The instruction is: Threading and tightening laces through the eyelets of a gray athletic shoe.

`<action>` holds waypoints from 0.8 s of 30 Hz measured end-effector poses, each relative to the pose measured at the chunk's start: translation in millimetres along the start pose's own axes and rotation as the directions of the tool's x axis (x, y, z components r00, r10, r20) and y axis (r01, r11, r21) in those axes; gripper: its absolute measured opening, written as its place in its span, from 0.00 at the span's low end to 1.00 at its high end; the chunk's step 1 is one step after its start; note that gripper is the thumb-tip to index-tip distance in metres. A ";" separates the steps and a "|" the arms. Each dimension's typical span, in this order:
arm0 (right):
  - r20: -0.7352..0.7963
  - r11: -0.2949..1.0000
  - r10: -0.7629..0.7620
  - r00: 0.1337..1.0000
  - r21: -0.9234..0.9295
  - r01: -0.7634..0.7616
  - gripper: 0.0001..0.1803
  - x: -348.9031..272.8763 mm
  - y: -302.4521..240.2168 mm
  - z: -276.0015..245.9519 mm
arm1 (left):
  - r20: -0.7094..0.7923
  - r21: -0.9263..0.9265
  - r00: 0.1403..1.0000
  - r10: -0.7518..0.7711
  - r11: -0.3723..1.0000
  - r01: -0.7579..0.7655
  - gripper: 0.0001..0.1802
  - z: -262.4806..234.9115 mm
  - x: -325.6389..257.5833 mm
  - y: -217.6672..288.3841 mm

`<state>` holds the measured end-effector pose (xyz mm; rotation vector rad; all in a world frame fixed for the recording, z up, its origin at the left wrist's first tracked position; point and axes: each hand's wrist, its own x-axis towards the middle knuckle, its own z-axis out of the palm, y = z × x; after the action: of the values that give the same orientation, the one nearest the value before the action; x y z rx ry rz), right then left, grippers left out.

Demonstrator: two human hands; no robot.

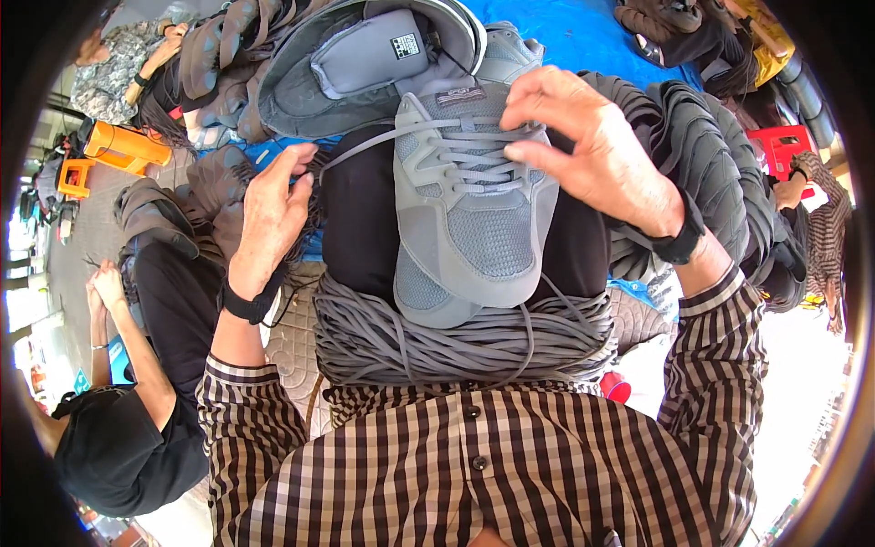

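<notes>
Nearest us in the head view spreads a brown-and-black checked shirt, and just beyond it a thick bundle of grey laces lies across the lap. Past the bundle, between our hands, we see a grey shoe, toe toward us, resting over a second grey shoe whose toe peeks out at the lower left; dark trousers show on both sides. The shoe's crossed laces run over its tongue, and one loose lace stretches out leftward. Our left hand has its fingers bent near that lace's far end; we cannot tell whether it grips it. Our right hand is at the shoe's right edge, forefinger and thumb parted beside the laces, and whether a lace is pinched there we cannot tell. Farther off, a pile of grey pieces stands to the right, a blue sheet spreads behind, and at left sits a co-worker in a black top, hands together
</notes>
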<state>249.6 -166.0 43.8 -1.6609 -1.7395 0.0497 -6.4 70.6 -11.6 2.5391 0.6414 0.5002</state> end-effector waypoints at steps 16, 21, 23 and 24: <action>0.154 0.828 0.208 0.966 0.498 -0.258 0.02 19.5 -5.8 -4.8 | 0.227 -0.537 0.903 0.364 0.820 -0.196 0.11 1.7 71.0 106.1; 0.063 0.800 0.255 0.965 0.547 -0.247 0.06 24.8 -22.6 -57.7 | 0.182 -0.698 0.838 0.514 0.668 -0.258 0.13 1.7 89.5 121.5; 0.009 0.844 0.248 0.969 0.489 -0.220 0.07 24.5 -32.0 -74.1 | 0.348 -0.766 0.791 0.503 0.639 -0.070 0.15 -7.3 94.2 134.0; 0.008 0.844 0.241 0.970 0.492 -0.214 0.07 27.5 -41.3 -79.2 | 0.370 -0.740 0.777 0.509 0.668 -0.085 0.15 -10.4 95.9 136.6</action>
<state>257.1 -183.3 135.4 -1.4549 -1.3323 0.5128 115.3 17.5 90.0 1.8862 -0.2120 0.0466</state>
